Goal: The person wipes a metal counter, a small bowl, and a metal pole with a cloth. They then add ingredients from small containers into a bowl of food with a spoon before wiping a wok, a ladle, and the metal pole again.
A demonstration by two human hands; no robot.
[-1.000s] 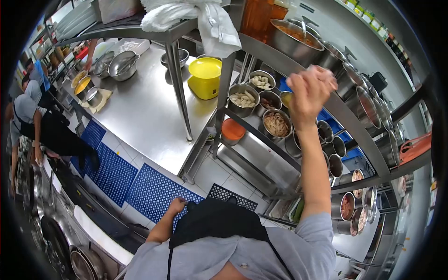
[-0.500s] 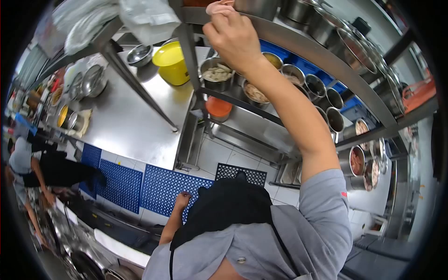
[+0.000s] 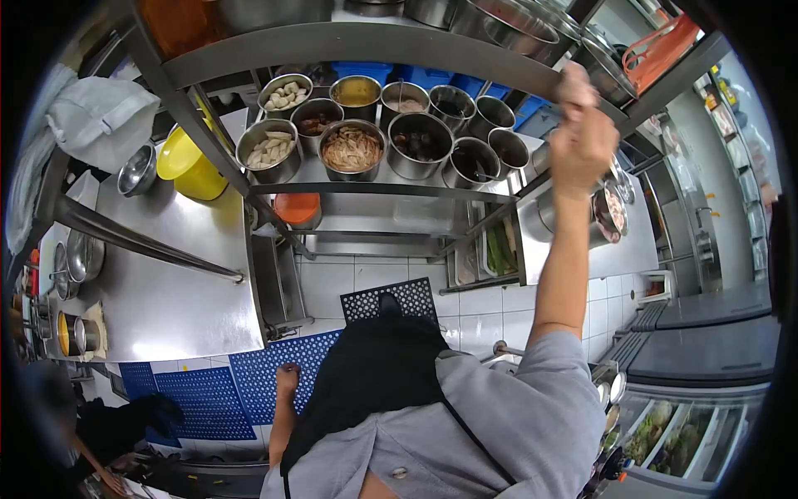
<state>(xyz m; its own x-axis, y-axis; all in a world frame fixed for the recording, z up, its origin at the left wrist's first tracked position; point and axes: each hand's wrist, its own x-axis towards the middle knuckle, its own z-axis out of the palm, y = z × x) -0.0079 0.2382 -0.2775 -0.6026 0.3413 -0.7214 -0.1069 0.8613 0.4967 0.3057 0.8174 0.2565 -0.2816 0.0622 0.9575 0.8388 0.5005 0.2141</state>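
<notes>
My right hand (image 3: 584,154) is stretched up and forward, its fingers closed on a pinkish cloth (image 3: 576,86). The cloth is blurred and lies against the metal rail of the upper shelf (image 3: 357,51), towards its right end. Low beside my black apron (image 3: 366,374) hangs my left hand (image 3: 288,378), loosely closed with nothing visible in it. On the shelf below the rail stand several steel pots, among them one of shredded food (image 3: 352,150) and one of dark pieces (image 3: 420,145).
A steel counter (image 3: 174,266) is at the left, with a yellow bucket (image 3: 191,162) at its back. An orange-lidded container (image 3: 298,208) sits under the pot shelf. Another person (image 3: 108,424) is at the lower left. Blue mats (image 3: 208,403) cover part of the tiled floor.
My right hand has moved right along the upper rail with the cloth. My view has turned right, bringing the pot shelf to the middle. The left hand still hangs low.
</notes>
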